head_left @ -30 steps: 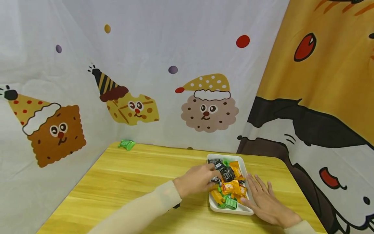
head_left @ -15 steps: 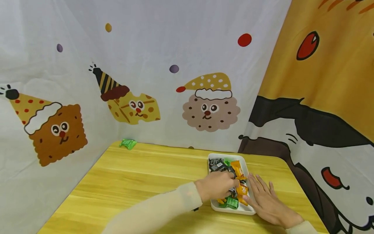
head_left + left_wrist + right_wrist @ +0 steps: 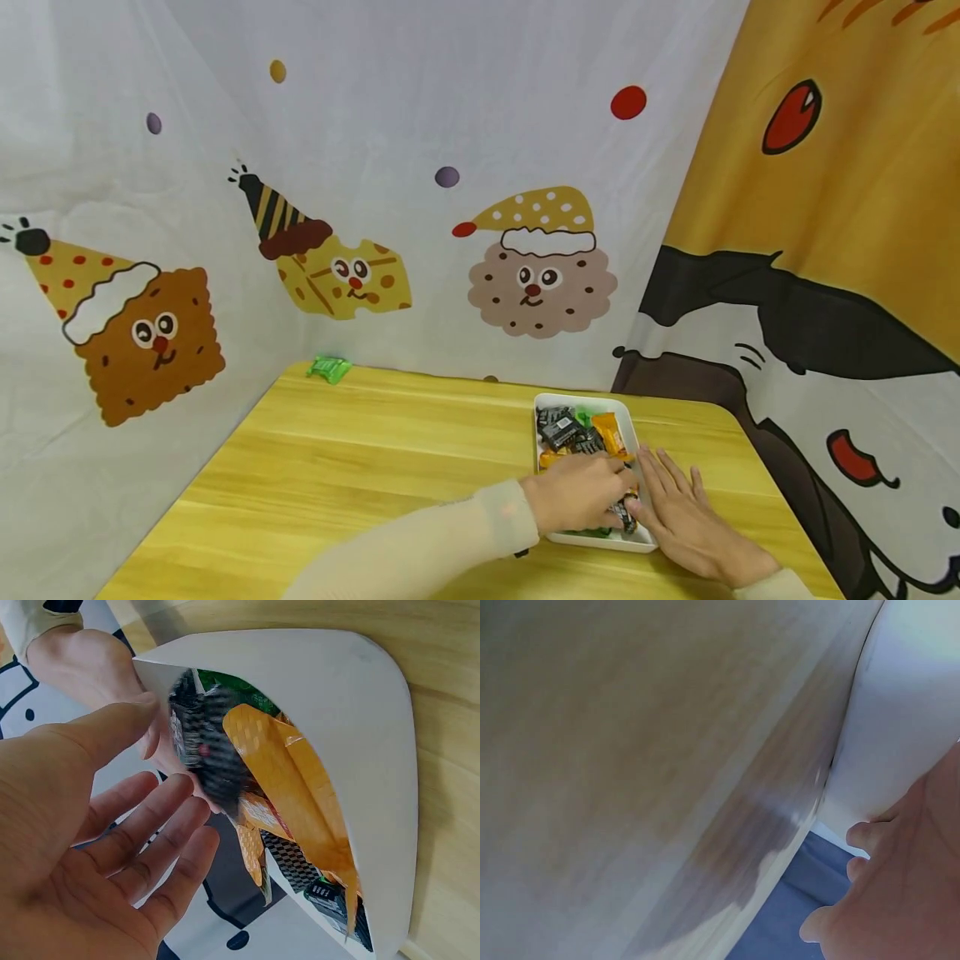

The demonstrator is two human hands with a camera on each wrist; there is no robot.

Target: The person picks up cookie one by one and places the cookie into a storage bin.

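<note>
A white tray [image 3: 600, 543] holds several small black, orange and green wrapped candies. My left hand [image 3: 573, 493] reaches over its front part, palm down, hiding much of what lies there. Just beyond its fingertips, a blurred black candy packet [image 3: 210, 742] shows in the left wrist view; the thumb and loosely bent fingers stand apart from each other. An orange packet [image 3: 292, 787] lies beside that black one. Along the tray's right side, my right hand [image 3: 686, 521] rests with straight fingers against the wall.
A single green packet [image 3: 328, 368] lies at the back left corner of the wooden table [image 3: 390, 433]. Behind the table hangs a white cloth [image 3: 360, 100] printed with cartoon snacks; a yellow and black printed cloth [image 3: 825, 217] hangs at the right.
My left hand has moved right and toward the front across the tray, and a black candy packet has come with it to the front right. My right hand stays against the tray's side.
</note>
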